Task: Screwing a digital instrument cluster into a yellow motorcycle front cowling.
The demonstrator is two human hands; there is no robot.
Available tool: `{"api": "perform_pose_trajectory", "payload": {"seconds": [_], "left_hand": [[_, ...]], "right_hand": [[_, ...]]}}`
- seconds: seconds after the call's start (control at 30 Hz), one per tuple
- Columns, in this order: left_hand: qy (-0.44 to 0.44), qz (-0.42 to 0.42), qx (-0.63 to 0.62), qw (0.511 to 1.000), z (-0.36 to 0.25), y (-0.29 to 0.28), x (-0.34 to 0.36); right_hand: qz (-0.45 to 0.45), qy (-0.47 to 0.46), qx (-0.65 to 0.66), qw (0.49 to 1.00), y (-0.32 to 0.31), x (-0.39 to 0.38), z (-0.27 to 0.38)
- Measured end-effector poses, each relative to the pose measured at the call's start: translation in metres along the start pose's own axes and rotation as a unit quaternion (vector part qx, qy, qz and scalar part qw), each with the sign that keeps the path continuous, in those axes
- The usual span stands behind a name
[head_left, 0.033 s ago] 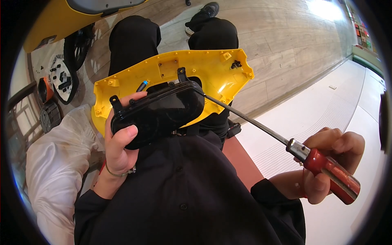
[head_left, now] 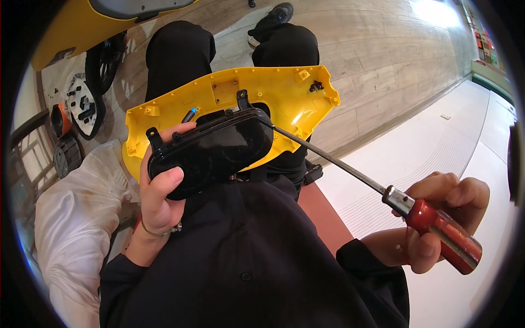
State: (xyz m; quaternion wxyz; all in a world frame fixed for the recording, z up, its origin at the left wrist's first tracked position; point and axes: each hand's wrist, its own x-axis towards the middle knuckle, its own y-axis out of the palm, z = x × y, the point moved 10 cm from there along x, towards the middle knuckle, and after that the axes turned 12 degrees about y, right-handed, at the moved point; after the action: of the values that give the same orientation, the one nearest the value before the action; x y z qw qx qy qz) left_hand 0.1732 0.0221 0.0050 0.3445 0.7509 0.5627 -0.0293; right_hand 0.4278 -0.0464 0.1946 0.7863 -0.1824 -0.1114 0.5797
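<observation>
My left hand [head_left: 162, 199] grips a glossy black instrument housing [head_left: 219, 153] by its left end, thumb on the front face and fingers behind. Mounting tabs stick up along the housing's far edge. A screwdriver [head_left: 342, 165] with a long metal shaft and a red handle is in my right hand [head_left: 451, 213], fingers curled around the handle. Its tip meets the housing's rim at the upper right; whether it is wedged into the seam I cannot tell. Beneath the housing, a yellow plastic shell [head_left: 186, 90] lies across my lap, its ribbed inner side up.
Small dark screws [head_left: 316, 86] sit in the shell's right end. A cable with a blue tip [head_left: 190, 115] shows behind the housing. White plastic wrapping [head_left: 82, 213] is at my left, near a black wheel [head_left: 105, 63]. A white ribbed surface [head_left: 415, 153] stretches along my right.
</observation>
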Motion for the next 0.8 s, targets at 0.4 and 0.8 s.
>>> {"api": "perform_pose_trajectory", "payload": {"seconds": [0.4,0.8], "left_hand": [[-0.001,0.017,0.016,1.000,-0.003,0.003,0.002],[0.053,0.008,0.047,0.997,-0.010,-0.006,0.003]], "right_hand": [[0.163,0.008,-0.040,0.986,-0.003,0.002,0.002],[-0.104,-0.080,-0.299,0.945,-0.006,-0.003,0.030]]}}
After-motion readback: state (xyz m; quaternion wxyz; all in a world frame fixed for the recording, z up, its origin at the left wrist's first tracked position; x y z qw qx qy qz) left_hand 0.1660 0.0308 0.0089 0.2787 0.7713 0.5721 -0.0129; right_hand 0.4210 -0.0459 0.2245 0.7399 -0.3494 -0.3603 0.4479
